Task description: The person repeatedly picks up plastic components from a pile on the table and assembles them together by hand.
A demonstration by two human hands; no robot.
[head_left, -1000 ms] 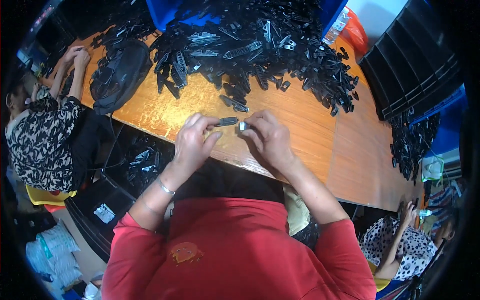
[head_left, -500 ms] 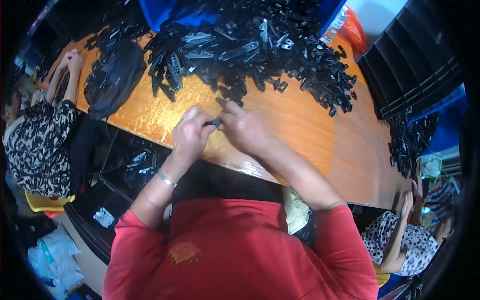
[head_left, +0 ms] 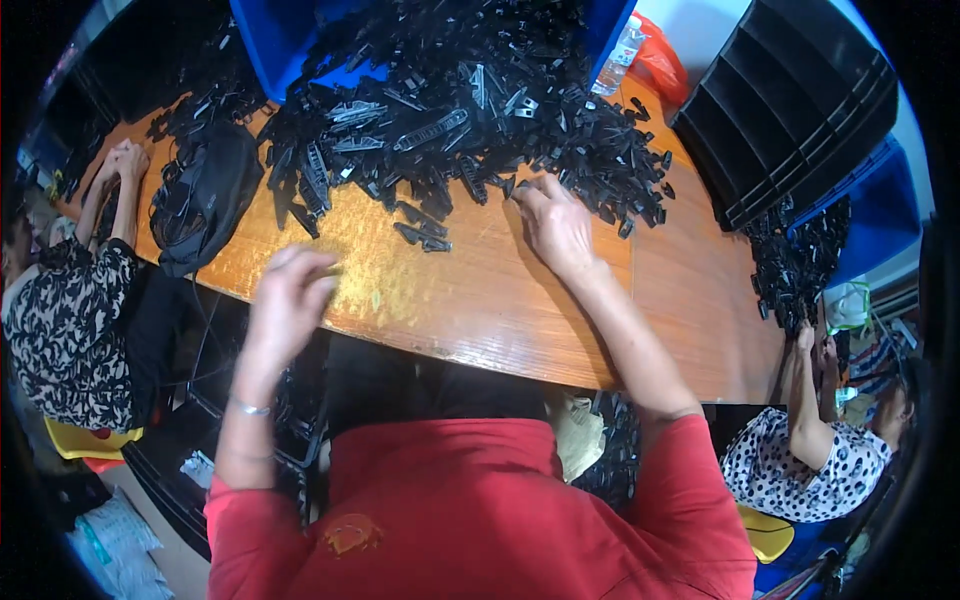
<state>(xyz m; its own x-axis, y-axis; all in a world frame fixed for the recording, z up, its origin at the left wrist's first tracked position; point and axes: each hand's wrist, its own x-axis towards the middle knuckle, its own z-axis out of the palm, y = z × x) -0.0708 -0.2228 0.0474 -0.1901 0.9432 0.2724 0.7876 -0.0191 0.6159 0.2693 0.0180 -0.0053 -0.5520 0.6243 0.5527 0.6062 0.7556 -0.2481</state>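
Head view shows our right hand [head_left: 556,228] stretched up past the middle of the frame, its fingertips touching the lower edge of the heap of black plastic parts [head_left: 470,110]; whether its grip pinches a piece or only rests there we cannot tell, since the fingers blend into the dark parts. Our left hand [head_left: 290,295] hangs left of centre over the near edge of the wooden desk [head_left: 480,290], blurred, its fingers curled loosely; we cannot tell whether the grip holds anything. The heap spreads across the top centre of the frame, spilling out of a blue bin [head_left: 275,45]. A few loose parts [head_left: 420,232] lie apart from the heap, between our hands. A black bag [head_left: 200,195] sits at the upper left. Stacked black trays [head_left: 790,110] stand at the upper right. Other people sit at the left edge [head_left: 70,320] and lower right [head_left: 800,460].
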